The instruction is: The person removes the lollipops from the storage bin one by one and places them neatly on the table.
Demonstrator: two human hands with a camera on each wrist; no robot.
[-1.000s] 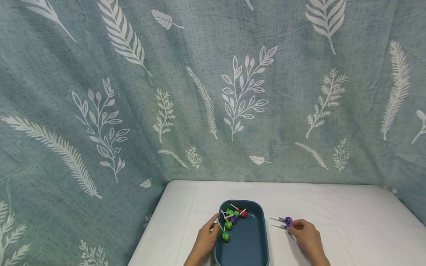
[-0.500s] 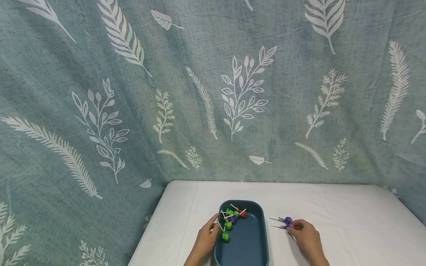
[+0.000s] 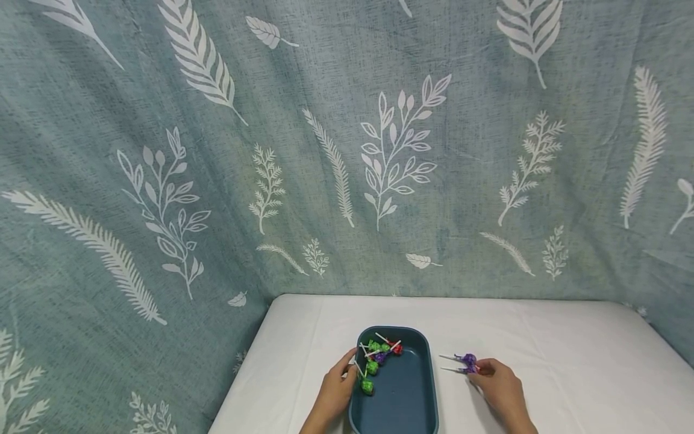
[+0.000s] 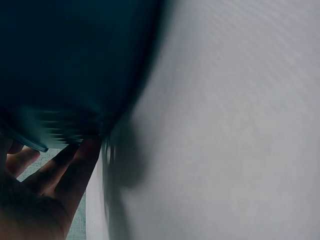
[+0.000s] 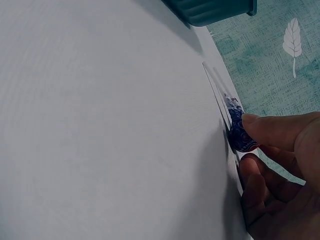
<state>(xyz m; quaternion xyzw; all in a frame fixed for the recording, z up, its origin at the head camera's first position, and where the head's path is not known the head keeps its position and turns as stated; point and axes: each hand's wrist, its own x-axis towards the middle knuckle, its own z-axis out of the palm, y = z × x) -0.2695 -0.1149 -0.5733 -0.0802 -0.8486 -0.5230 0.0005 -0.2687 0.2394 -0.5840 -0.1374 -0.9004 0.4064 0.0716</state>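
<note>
Two bare hands in head view, left hand (image 3: 335, 390) and right hand (image 3: 501, 386). No gloves, no rings visible, no watch or band on either wrist. Forearms bare right down to frame edge, no sleeves showing. Fingernails short and plain on right wrist view. Left wrist view dark and blurred, fingers (image 4: 60, 172) bare there too.

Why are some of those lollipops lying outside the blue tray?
Two purple lollipops lie on the white table right of the blue tray, apart from the green, red and purple ones inside. The right hand touches them; the left hand holds the tray's rim.
</note>
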